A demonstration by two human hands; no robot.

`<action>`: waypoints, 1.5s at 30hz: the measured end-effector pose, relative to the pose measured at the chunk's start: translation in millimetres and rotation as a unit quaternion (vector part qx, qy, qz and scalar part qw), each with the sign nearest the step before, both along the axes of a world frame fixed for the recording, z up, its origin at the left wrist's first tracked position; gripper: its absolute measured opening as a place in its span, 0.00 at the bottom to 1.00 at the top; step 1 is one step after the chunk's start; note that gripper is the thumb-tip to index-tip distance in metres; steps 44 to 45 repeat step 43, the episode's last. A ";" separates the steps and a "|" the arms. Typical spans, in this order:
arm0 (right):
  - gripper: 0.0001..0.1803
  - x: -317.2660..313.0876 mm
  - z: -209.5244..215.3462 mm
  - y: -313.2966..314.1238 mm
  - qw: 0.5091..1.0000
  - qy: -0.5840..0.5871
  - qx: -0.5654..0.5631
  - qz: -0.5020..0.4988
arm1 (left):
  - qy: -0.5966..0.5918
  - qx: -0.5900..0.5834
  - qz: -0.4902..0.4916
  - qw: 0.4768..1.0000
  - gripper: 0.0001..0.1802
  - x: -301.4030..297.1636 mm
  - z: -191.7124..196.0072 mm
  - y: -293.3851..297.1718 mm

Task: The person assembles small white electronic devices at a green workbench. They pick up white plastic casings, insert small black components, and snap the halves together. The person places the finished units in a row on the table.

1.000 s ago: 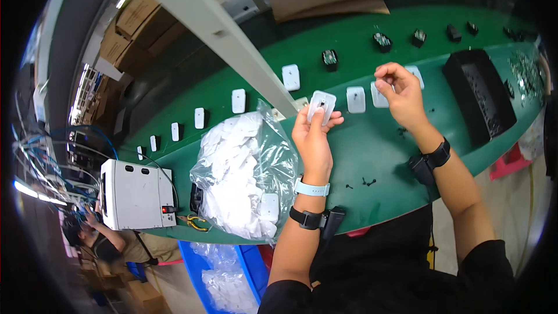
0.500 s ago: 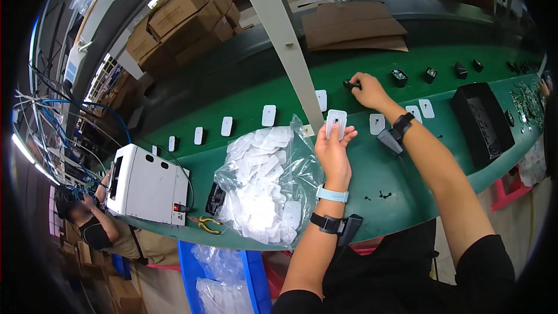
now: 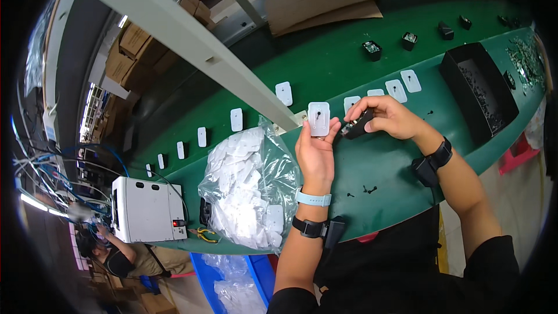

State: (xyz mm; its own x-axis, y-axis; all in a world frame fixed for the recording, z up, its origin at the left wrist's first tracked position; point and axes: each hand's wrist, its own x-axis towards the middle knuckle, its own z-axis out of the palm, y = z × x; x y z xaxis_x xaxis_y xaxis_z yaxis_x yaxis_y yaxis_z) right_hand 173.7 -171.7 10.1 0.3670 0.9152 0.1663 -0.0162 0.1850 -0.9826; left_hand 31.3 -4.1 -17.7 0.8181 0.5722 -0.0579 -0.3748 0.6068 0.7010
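My left hand [image 3: 317, 160] holds a white rounded plate [image 3: 319, 128] upright on its fingers, and a small black part [image 3: 318, 116] lies on the plate's face. Close by on the right, my right hand [image 3: 396, 117] grips a small black housing [image 3: 361, 124], tilted so that its open end with electronics faces the plate. The two pieces are apart. More white plates with black parts, such as this plate [image 3: 396, 91], lie on the green table beyond my right hand. Below my hands are a few loose small black pieces [image 3: 370, 189].
Left of my hands sits a clear bag of white plates [image 3: 238, 183], near pliers [image 3: 203, 234] and a white machine [image 3: 148, 209]. A black bin [image 3: 479, 90] stands right. The green belt [image 3: 325, 61] carries plates and black housings. A post [image 3: 192, 46] slants across; another person [image 3: 131, 256] is far left.
My right hand has brought the black housing from the belt back toward the plate in my left hand. The view has shifted, and belt items appear farther left.
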 end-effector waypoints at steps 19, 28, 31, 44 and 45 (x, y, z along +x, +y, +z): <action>0.16 -17.0 1.4 8.4 0.973 -0.040 0.022 -0.227 | 0.021 0.081 -0.045 0.995 0.24 2.0 7.0 -26.3; 0.14 -26.4 -4.1 13.6 0.958 -0.098 0.061 -0.262 | 0.043 0.129 -0.049 0.989 0.22 0.5 5.7 -31.9; 0.14 -25.0 -4.5 14.3 0.961 -0.095 0.061 -0.254 | 0.047 0.135 -0.049 0.989 0.22 0.3 5.8 -30.7; 0.15 -23.6 -4.5 12.4 0.967 -0.080 0.081 -0.228 | 0.053 0.191 -0.026 0.980 0.24 -1.2 5.3 -30.2; 0.15 -23.6 -4.5 12.4 0.967 -0.080 0.081 -0.228 | 0.053 0.191 -0.026 0.980 0.24 -1.2 5.3 -30.2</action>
